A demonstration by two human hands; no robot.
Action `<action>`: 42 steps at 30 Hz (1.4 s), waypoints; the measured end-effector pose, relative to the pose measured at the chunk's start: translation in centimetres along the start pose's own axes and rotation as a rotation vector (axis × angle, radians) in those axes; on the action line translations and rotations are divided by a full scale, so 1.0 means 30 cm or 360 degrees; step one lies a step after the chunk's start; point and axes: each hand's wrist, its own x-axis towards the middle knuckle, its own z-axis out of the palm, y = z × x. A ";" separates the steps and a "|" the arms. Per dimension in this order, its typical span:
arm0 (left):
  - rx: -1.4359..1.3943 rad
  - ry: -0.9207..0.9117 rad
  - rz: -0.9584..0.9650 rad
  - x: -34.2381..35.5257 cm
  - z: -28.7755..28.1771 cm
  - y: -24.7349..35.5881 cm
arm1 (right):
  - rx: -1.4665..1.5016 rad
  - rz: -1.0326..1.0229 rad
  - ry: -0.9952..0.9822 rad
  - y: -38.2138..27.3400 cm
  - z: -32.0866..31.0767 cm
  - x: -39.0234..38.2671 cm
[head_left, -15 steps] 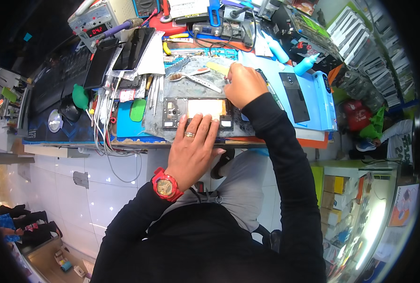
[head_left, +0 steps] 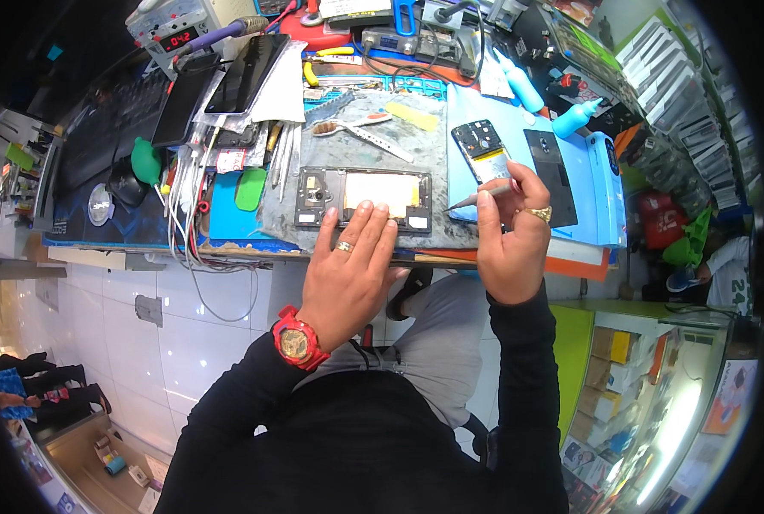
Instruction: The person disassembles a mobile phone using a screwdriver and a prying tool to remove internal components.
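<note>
My left hand [head_left: 352,265] lies flat with fingers stretched out, its fingertips pressing the lower edge of an opened phone [head_left: 322,193]. The phone's back is off, and a pale rectangular patch shows inside its dark frame. To the right, my right hand [head_left: 515,231] is closed round a slim grey pointed tool [head_left: 466,203]. Its tip points left and stands just off the phone's right end; whether it is tweezers or a pick I cannot tell. Just beyond that hand, a second opened phone [head_left: 476,141] rests on a light blue mat [head_left: 463,111].
Behind the phone lie a toothbrush [head_left: 380,144] and a yellow-green card [head_left: 412,116]. A dark flat panel [head_left: 549,171] and light blue bottles [head_left: 575,118] are at right. Cables [head_left: 180,193], a green rubber blower [head_left: 144,161] and dark phones [head_left: 246,73] crowd the left.
My right hand has come from beside the card at the back toward me and to the right, uncovering the second phone; the pointed tool now shows in it. My left hand stays on the phone.
</note>
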 end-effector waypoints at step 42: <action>0.0025 0.0044 -0.0010 -0.012 0.003 -0.011 | -0.0902 -0.0355 -0.1016 -0.199 0.127 0.101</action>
